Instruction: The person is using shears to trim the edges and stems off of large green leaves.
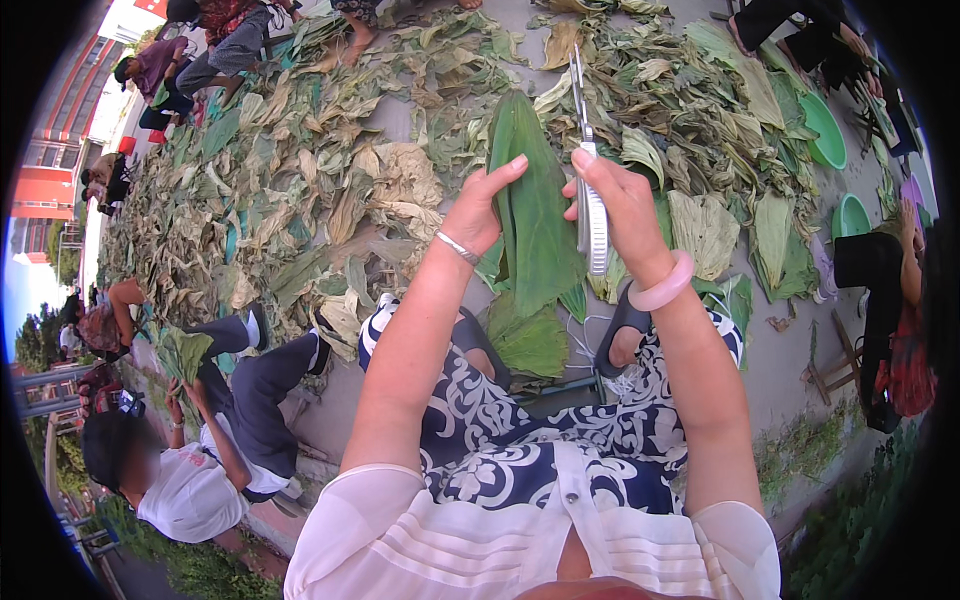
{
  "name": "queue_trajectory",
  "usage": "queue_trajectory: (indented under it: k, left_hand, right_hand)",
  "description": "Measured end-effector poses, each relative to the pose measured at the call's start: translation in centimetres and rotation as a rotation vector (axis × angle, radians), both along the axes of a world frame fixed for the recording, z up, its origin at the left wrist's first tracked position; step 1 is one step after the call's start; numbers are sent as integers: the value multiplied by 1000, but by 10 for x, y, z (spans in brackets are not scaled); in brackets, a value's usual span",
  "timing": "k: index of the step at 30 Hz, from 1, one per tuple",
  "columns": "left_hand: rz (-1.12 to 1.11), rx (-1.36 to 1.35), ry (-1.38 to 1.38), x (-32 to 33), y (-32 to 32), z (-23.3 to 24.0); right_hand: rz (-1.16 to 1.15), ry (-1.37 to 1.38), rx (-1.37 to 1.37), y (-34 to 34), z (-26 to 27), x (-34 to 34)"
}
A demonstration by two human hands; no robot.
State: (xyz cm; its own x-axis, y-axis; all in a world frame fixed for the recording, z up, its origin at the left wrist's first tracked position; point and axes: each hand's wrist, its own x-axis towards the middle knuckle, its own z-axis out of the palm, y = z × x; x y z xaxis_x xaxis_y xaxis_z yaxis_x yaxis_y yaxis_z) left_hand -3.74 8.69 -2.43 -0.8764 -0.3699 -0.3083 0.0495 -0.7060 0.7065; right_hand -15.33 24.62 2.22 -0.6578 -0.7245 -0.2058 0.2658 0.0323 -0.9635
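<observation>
My left hand [484,202] holds a large folded green leaf [534,217], its thumb on top and its fingers hidden behind. The leaf's tapered end points away from me. Just right of it, my right hand [619,202] grips a metal cutting tool with a ribbed white handle [597,232], which looks like scissors. Its narrow blades point away from me, beside the leaf; the rest of the handle is hard to make out. Another green leaf [529,337] lies between my feet, below the held one.
Wilted, drying leaves [322,172] cover much of the paved ground ahead and to the left. A co-worker [191,480] sits at the left holding leaves [180,352]. Green basins [823,131] stand at the right, near another seated person [904,322] and a wooden stool [832,367].
</observation>
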Motion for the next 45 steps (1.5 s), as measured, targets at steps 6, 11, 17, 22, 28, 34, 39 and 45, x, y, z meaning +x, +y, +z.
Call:
queue_trajectory:
  k: [6,11,17,22,28,34,39,45]
  left_hand:
    - [60,-5,-5,-2,-4,0]
    - [18,-250,-209,0,-4,1]
    - [-205,-523,-375,4,4,5]
    - [-339,-656,-369,6,2,-8]
    - [-366,-744,-382,6,-5,-11]
    - [-427,-753,-390,11,-5,-10]
    - [-465,-788,-399,10,-6,-13]
    - [-332,-793,-217,19,-29,-16]
  right_hand:
    - [13,-20,-8,1,-3,-7]
    - [28,-21,-74,6,-3,-18]
    - [64,-7,-140,16,1,-35]
    - [132,-76,-162,15,6,-26]
    - [224,-105,-224,18,6,-35]
    - [298,-36,-138,19,6,-30]
    - [251,-76,-182,18,2,-32]
    - [143,-201,-214,17,3,-40]
